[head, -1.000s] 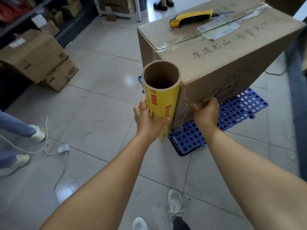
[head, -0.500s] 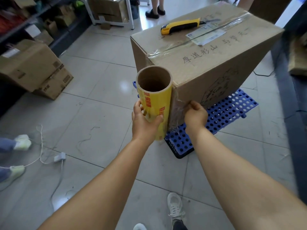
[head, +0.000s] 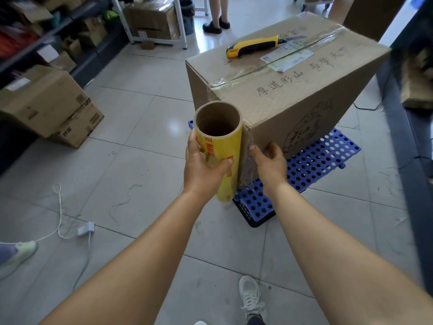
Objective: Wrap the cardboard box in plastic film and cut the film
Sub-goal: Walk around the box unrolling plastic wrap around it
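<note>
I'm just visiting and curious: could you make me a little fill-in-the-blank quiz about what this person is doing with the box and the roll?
1. The left hand holds the roll of plastic film standing ____.
2. The right hand presses the loose film against the box's near ____.
3. The yellow utility knife lies on ____ of the cardboard box.
4. The box stands on a perforated ____ plastic pallet.

Missing words: upright; corner; top; blue
</note>
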### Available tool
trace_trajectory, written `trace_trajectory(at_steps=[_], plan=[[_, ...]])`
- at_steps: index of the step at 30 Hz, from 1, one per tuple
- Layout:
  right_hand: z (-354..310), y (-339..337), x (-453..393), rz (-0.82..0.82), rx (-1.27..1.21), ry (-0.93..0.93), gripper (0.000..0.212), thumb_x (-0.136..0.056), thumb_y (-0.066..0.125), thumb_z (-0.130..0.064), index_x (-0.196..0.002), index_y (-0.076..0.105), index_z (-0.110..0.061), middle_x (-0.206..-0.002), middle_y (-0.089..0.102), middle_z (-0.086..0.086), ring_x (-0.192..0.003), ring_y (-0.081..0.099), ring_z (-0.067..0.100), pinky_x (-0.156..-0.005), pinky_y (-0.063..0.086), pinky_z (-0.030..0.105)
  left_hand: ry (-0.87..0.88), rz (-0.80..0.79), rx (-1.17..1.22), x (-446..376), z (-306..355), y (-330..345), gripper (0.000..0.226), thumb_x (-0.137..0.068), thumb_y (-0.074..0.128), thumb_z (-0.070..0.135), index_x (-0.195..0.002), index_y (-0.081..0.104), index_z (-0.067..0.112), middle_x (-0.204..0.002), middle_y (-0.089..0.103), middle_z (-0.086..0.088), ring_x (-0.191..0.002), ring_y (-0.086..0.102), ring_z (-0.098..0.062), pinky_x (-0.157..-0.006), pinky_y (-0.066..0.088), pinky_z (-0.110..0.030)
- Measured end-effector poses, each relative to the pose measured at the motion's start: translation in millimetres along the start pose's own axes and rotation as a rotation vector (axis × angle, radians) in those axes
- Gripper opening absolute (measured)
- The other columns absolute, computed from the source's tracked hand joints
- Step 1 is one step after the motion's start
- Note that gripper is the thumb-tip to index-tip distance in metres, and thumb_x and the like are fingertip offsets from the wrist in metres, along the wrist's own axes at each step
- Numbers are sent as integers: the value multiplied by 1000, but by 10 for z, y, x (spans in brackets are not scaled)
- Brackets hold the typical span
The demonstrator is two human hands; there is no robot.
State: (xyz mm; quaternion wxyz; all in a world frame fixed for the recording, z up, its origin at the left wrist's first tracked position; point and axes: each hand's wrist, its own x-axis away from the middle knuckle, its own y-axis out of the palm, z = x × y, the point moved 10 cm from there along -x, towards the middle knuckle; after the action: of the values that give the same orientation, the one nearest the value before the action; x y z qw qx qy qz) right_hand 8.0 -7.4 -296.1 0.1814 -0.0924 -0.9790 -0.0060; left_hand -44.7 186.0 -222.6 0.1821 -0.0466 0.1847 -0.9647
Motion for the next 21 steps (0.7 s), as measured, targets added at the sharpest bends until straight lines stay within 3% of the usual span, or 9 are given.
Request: trace_trajectory(at_steps=[5,11,16,21], plan=[[-31,-2,-18,5,-45,22,76,-82,70,-39,-146,36,-15,-145,45,3,-131,45,21,-103,39,32,72,-74,46,-84,230,-68,96,-65,82,21,-138,21,38,-125,45,14,-113,45,-4,-92,47,-35],[-25,-9,-16,53,-21,36,79,-82,68,-44,-147,34,-15,-146,43,4,-131,44,22,-104,39,32,119,-115,17,-129,302,-92,96,-67,81,10,-137,20,31,-108,45,26,-96,43,22,-78,45,-11],[-4,-9,-21,64,-36,40,78,-81,69,-44,-145,36,-15,-144,46,3,-129,45,21,-97,37,28,226,-28,-98,-104,380,-111,98,-58,84,19,-134,23,28,-125,43,6,-113,44,-10,-91,48,-35],[5,-13,-31,79,-31,33,76,-82,68,-45,-144,38,-15,-143,47,2,-129,46,21,-97,37,28,186,20,-68,-178,346,-146,99,-54,85,25,-131,22,31,-125,43,5,-114,46,-16,-89,50,-43]])
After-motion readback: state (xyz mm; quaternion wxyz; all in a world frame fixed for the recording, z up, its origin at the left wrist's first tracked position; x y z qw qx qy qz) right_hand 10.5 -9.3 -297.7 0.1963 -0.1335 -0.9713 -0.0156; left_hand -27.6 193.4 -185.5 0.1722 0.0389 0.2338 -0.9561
